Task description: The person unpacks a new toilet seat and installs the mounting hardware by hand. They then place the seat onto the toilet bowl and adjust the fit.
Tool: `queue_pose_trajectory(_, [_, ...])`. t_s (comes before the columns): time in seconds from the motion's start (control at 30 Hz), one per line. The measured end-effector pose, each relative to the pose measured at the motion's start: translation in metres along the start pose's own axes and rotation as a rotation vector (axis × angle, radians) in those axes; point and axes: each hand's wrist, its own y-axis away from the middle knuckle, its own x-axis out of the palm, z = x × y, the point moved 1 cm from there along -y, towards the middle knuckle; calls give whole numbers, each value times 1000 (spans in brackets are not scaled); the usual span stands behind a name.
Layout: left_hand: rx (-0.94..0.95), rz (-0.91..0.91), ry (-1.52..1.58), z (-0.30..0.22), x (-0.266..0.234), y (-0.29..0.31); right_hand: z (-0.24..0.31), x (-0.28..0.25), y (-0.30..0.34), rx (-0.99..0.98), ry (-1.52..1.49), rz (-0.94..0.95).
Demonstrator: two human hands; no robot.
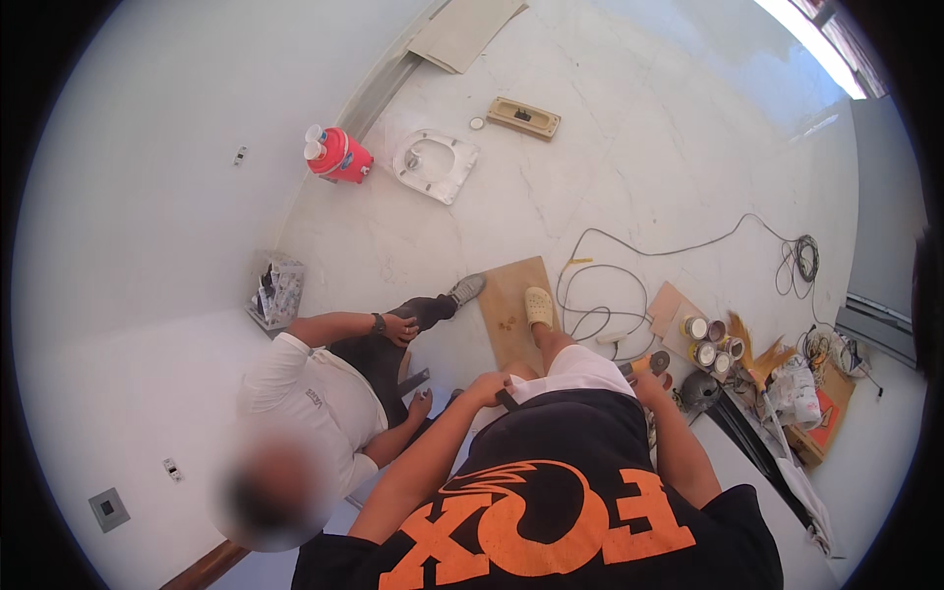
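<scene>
My left hand [489, 387] is closed beside the waist of my white shorts [575, 372]. A short black strip [506, 399] shows by its fingers, but what it grips is not clear. At my right hip my right hand [651, 387] is wrapped round a yellow and dark power tool [641, 365], which looks like an angle grinder. The tool is partly hidden by the hand. My foot in a cream clog [538, 307] stands on a brown board [511, 339].
Left of me sits a person in a white shirt [315, 383], near a dark flat piece [414, 382]. Cable [629, 270] loops over the floor. Paint cans [701, 352] and a broom [757, 354] are at right. A toilet seat [462, 167] and red cooler [344, 155] lie farther off.
</scene>
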Motion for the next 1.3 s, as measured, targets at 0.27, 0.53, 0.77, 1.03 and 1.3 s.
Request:
queue_pose_trajectory(0.27, [52, -431, 208, -26, -171, 2, 229, -235, -157, -162, -87, -308])
queue_pose_trajectory(0.53, [-17, -262, 115, 9, -298, -82, 341, -238, -233, -166, 151, -198])
queue_pose_trajectory(0.77, [155, 41, 227, 37, -425, -153, 451, -249, -242, -232, 377, -118])
queue_pose_trajectory(1.03, [183, 244, 542, 58, -484, -150, 604, -337, -340, -341, 187, 619])
queue_pose_trajectory(1.3, [7, 20, 909, 15, -463, -196, 630, -275, -607, -402, 352, 640])
